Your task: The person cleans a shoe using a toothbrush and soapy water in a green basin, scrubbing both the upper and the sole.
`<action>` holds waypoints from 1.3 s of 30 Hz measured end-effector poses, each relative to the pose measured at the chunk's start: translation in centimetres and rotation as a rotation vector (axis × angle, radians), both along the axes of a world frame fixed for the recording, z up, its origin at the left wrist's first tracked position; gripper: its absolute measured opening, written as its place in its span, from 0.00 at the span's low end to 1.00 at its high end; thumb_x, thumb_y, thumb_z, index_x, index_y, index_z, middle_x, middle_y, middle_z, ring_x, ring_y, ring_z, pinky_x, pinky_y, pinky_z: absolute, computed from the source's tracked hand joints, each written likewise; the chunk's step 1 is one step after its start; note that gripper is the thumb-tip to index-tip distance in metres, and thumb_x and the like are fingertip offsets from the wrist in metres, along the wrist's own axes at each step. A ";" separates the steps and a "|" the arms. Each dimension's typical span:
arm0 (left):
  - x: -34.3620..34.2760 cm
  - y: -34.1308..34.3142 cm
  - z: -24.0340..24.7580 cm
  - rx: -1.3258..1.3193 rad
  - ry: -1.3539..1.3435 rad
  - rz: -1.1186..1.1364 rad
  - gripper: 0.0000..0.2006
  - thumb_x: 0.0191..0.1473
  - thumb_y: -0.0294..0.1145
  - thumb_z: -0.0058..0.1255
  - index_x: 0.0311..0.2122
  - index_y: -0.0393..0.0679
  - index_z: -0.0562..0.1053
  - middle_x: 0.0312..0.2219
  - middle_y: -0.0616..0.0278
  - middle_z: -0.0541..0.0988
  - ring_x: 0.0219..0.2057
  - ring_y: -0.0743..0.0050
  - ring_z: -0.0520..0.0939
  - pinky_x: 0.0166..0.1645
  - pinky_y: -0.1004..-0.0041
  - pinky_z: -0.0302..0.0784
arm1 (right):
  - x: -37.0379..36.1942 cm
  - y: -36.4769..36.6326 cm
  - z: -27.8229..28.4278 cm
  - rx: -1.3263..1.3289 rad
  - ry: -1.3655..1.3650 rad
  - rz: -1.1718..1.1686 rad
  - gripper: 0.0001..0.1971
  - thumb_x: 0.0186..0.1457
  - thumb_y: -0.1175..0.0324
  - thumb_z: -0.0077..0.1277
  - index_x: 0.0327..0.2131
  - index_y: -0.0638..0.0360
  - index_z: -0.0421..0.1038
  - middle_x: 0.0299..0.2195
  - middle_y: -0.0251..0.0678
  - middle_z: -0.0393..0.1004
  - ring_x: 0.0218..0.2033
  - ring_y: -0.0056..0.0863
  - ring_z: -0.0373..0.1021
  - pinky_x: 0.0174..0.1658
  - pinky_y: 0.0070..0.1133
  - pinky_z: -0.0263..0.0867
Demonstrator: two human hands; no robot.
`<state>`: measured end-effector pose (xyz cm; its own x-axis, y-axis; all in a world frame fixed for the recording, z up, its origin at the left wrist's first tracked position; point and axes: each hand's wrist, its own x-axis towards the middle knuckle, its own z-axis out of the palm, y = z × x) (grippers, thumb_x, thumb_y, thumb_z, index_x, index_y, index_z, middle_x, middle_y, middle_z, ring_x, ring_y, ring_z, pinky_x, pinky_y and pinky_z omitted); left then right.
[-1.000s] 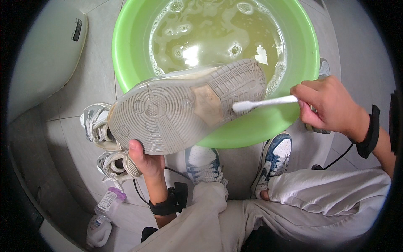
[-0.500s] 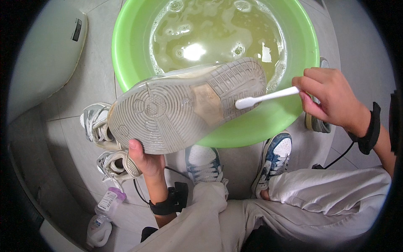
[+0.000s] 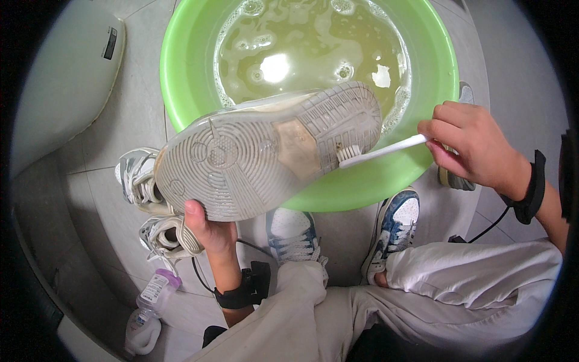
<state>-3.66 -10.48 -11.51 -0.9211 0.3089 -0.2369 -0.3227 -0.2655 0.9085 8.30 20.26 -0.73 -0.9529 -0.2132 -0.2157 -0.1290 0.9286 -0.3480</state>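
A wet shoe (image 3: 223, 163), its translucent patterned sole turned up toward me, is held over the near rim of a green basin (image 3: 190, 78). My left hand (image 3: 211, 229) grips it at the toe end, thumb on the sole and the other fingers hidden underneath. Between the fingers of my right hand (image 3: 473, 142) is the handle of a white toothbrush (image 3: 386, 149). Its bristles face the near edge of the sole's heel part and look to be at or touching it. Cloudy yellowish water (image 3: 313, 48) with foam lies in the basin.
Two pale sneakers (image 3: 142, 181) stand on the tiled floor at the left, above two plastic bottles (image 3: 145, 332). Another shoe (image 3: 461, 178) sits right of the basin, partly hidden by my right hand. My blue-white shoes (image 3: 401, 217) are below the basin. A white rounded fixture (image 3: 66, 78) stands far left.
The toothbrush has turned, so its bristles now show, and its head has shifted slightly down toward the sole's near edge. My left hand and the shoe have barely moved.
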 end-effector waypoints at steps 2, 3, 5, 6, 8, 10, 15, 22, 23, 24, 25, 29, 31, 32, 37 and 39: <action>0.0 0.0 0.0 0.002 0.000 0.000 0.33 0.46 0.52 0.40 0.53 0.41 0.53 0.49 0.58 0.62 0.49 0.63 0.64 0.53 0.64 0.59 | 0.2 0.1 0.0 0.014 -0.021 -0.015 0.08 0.38 0.75 0.47 0.28 0.61 0.65 0.19 0.36 0.61 0.20 0.31 0.61 0.22 0.24 0.58; 0.0 0.0 0.0 0.000 0.000 0.002 0.33 0.46 0.52 0.40 0.53 0.41 0.53 0.49 0.58 0.62 0.49 0.63 0.64 0.53 0.65 0.59 | 0.1 0.0 0.0 0.014 -0.022 -0.015 0.08 0.38 0.75 0.47 0.28 0.61 0.65 0.19 0.36 0.61 0.20 0.31 0.61 0.22 0.24 0.58; 0.0 0.1 0.0 -0.001 0.000 0.004 0.33 0.46 0.52 0.40 0.53 0.41 0.53 0.49 0.58 0.62 0.50 0.63 0.64 0.53 0.65 0.59 | 0.0 -0.2 0.2 0.031 -0.033 -0.022 0.05 0.42 0.73 0.45 0.26 0.59 0.63 0.18 0.35 0.61 0.21 0.31 0.63 0.23 0.25 0.59; 0.0 0.1 0.0 0.002 -0.004 0.001 0.33 0.46 0.52 0.40 0.53 0.41 0.52 0.49 0.58 0.62 0.50 0.64 0.64 0.53 0.65 0.59 | -0.1 -0.2 0.2 0.031 -0.033 -0.022 0.05 0.42 0.73 0.45 0.26 0.59 0.63 0.18 0.35 0.61 0.21 0.31 0.63 0.23 0.25 0.59; 0.0 0.0 0.0 0.005 -0.006 -0.001 0.33 0.46 0.52 0.40 0.53 0.41 0.52 0.49 0.58 0.62 0.50 0.64 0.64 0.53 0.65 0.59 | -0.1 -0.4 0.0 0.032 0.010 -0.018 0.05 0.42 0.72 0.46 0.27 0.59 0.63 0.19 0.35 0.61 0.21 0.32 0.63 0.24 0.25 0.59; 0.0 0.0 -0.1 0.020 0.008 0.002 0.33 0.46 0.51 0.41 0.53 0.41 0.53 0.48 0.58 0.63 0.49 0.64 0.64 0.53 0.65 0.59 | 0.1 -0.3 -0.1 0.039 0.009 -0.018 0.07 0.41 0.74 0.47 0.28 0.60 0.63 0.19 0.36 0.61 0.21 0.31 0.62 0.24 0.24 0.59; 0.1 -0.1 0.1 0.011 0.014 0.002 0.31 0.47 0.50 0.42 0.52 0.41 0.54 0.48 0.58 0.63 0.49 0.64 0.65 0.53 0.65 0.60 | 0.2 -0.3 -0.3 0.039 0.017 -0.070 0.08 0.41 0.74 0.47 0.30 0.60 0.64 0.20 0.36 0.61 0.21 0.31 0.62 0.24 0.24 0.58; 0.1 -0.3 0.0 0.015 0.004 0.006 0.31 0.46 0.49 0.42 0.52 0.41 0.54 0.47 0.58 0.63 0.49 0.64 0.65 0.53 0.65 0.60 | -0.2 -0.1 0.2 -0.045 -0.084 -0.020 0.07 0.44 0.75 0.46 0.31 0.60 0.65 0.19 0.37 0.61 0.20 0.34 0.62 0.23 0.26 0.58; 0.1 -0.2 0.0 0.016 0.003 0.005 0.31 0.46 0.49 0.42 0.52 0.41 0.54 0.47 0.58 0.63 0.49 0.64 0.65 0.53 0.65 0.60 | -0.2 -0.2 0.2 -0.070 -0.070 -0.015 0.07 0.44 0.75 0.46 0.31 0.60 0.65 0.19 0.37 0.62 0.20 0.34 0.62 0.23 0.26 0.58; 0.1 -0.1 -0.1 0.021 0.005 0.002 0.31 0.46 0.49 0.42 0.52 0.41 0.54 0.47 0.58 0.63 0.49 0.64 0.65 0.53 0.65 0.60 | -0.1 -0.2 0.1 -0.069 -0.071 -0.017 0.07 0.44 0.75 0.46 0.31 0.60 0.65 0.19 0.37 0.62 0.20 0.34 0.62 0.23 0.26 0.58; 0.1 -0.1 0.0 0.023 0.009 0.000 0.32 0.46 0.49 0.42 0.52 0.41 0.54 0.48 0.58 0.63 0.49 0.64 0.65 0.53 0.65 0.59 | -0.1 -0.2 0.0 -0.071 -0.057 -0.055 0.07 0.44 0.75 0.45 0.31 0.60 0.65 0.19 0.37 0.62 0.20 0.35 0.62 0.23 0.26 0.58; 0.1 0.0 0.1 0.018 0.015 -0.008 0.32 0.46 0.50 0.42 0.52 0.41 0.54 0.48 0.58 0.63 0.49 0.64 0.65 0.53 0.65 0.59 | 0.1 -0.3 -0.3 -0.070 -0.048 -0.100 0.07 0.44 0.76 0.45 0.31 0.61 0.64 0.19 0.38 0.62 0.20 0.35 0.62 0.23 0.27 0.58; 0.1 -0.1 0.2 0.008 0.004 0.001 0.32 0.46 0.50 0.42 0.52 0.40 0.54 0.48 0.58 0.63 0.49 0.64 0.65 0.53 0.65 0.59 | 0.0 -0.1 -0.4 -0.044 -0.012 -0.104 0.07 0.44 0.76 0.45 0.31 0.61 0.64 0.19 0.38 0.62 0.20 0.35 0.62 0.23 0.27 0.58; 0.1 -0.1 0.2 0.007 0.004 0.000 0.32 0.46 0.50 0.42 0.52 0.40 0.54 0.48 0.58 0.63 0.49 0.64 0.65 0.53 0.65 0.59 | 0.0 -0.1 -0.5 -0.019 0.024 -0.107 0.07 0.44 0.76 0.45 0.31 0.60 0.65 0.20 0.38 0.62 0.20 0.35 0.62 0.23 0.26 0.58; 0.2 0.0 0.1 0.063 -0.049 0.077 0.33 0.44 0.46 0.46 0.51 0.34 0.54 0.46 0.55 0.64 0.47 0.64 0.66 0.52 0.67 0.59 | -0.1 0.0 -0.1 -0.046 -0.053 -0.069 0.07 0.44 0.75 0.45 0.31 0.60 0.65 0.19 0.38 0.62 0.20 0.35 0.63 0.23 0.27 0.58; 0.3 0.2 0.3 0.061 -0.050 0.077 0.33 0.44 0.46 0.46 0.51 0.34 0.54 0.46 0.55 0.64 0.47 0.64 0.66 0.52 0.67 0.59 | 0.0 0.0 -0.2 -0.047 -0.044 -0.054 0.07 0.44 0.76 0.45 0.31 0.60 0.65 0.18 0.37 0.61 0.19 0.34 0.62 0.22 0.26 0.57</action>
